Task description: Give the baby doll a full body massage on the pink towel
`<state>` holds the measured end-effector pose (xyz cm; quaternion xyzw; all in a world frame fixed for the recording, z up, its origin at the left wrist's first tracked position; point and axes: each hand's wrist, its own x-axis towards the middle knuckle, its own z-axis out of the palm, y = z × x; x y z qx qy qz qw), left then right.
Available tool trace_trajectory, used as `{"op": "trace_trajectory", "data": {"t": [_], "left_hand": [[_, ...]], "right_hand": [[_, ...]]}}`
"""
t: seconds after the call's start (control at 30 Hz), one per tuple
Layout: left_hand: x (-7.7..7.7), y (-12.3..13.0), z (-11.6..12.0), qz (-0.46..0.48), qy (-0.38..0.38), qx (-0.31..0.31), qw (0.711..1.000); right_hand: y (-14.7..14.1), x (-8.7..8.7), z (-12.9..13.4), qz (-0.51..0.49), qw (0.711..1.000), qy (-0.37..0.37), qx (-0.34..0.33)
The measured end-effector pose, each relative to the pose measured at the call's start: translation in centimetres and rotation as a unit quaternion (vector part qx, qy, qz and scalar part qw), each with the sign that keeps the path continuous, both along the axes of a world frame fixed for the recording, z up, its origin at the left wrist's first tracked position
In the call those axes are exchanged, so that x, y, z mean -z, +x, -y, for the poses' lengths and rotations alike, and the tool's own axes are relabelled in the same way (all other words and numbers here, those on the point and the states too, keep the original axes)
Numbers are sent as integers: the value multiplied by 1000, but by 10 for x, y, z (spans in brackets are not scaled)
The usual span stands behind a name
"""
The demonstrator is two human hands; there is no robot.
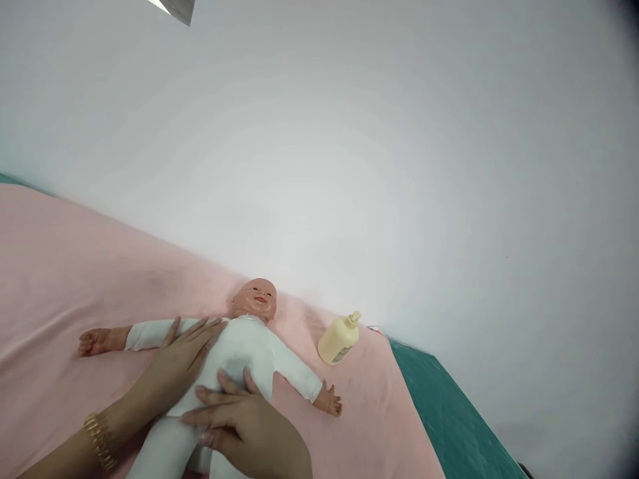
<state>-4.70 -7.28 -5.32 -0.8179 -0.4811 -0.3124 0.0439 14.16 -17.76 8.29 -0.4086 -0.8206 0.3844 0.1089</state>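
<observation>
A baby doll (249, 349) with a white cloth body lies on its back, arms spread wide, head toward the wall. My left hand (187, 352) rests with fingers stretched out along the doll's chest and shoulder, on the left of the picture. Lower down, my right hand (239, 419) lies over the doll's belly and hip, its fingers spread apart. Neither hand grips anything. The doll's lower legs run out of the bottom of the picture.
A pale yellow pump bottle (338, 340) stands beside the doll's arm at the right. Under everything is a pink sheet (74, 266), with a green surface (449, 406) showing past its right edge. A white wall (319, 146) rises directly behind the doll's head.
</observation>
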Motion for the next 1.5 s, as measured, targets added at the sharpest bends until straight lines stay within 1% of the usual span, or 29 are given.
{"op": "trace_trajectory", "data": {"t": [0.1,0.23,0.37,0.47,0.53,0.6,0.7,0.77,0.83,0.87,0.97,1.07,1.13,1.17,1.27,1.37,1.43,1.5], "left_hand": [[2,0,0,-1,2,14,1000],[-8,2,4,28,-24,-2,999],[-19,3,6,40,-57,-1,998],[-22,3,7,56,-89,-2,994],[-24,4,8,93,-101,3,990],[-28,7,12,139,-106,35,984],[-40,11,24,185,-107,135,968],[-51,13,32,185,-123,211,952],[-62,14,39,158,-162,273,935],[-67,13,42,137,-188,295,927],[-80,11,45,82,-253,326,907],[-84,10,42,71,-256,341,902],[-81,11,36,64,-239,335,909],[-77,13,32,59,-229,321,917],[-59,16,21,58,-196,232,951],[-42,16,13,59,-154,158,974],[-35,14,10,53,-122,122,983],[-32,11,8,52,-99,71,991]], "right_hand": [[-3,7,-10,-7,998,47,52],[1,19,-23,-29,983,111,146],[12,32,-30,-20,966,120,227],[20,39,-33,7,957,120,263],[26,42,-35,40,949,126,286],[31,45,-37,77,938,132,310],[36,48,-40,109,926,134,335],[37,50,-40,116,923,133,342],[38,51,-40,114,922,141,343],[38,51,-40,111,921,147,342],[38,52,-39,107,922,157,338],[38,53,-39,110,923,150,337],[38,53,-41,111,923,150,338],[38,53,-41,112,922,150,338],[37,53,-42,115,921,146,342],[36,52,-42,115,922,136,344],[36,52,-42,112,922,135,345],[36,53,-43,108,922,135,348]]}}
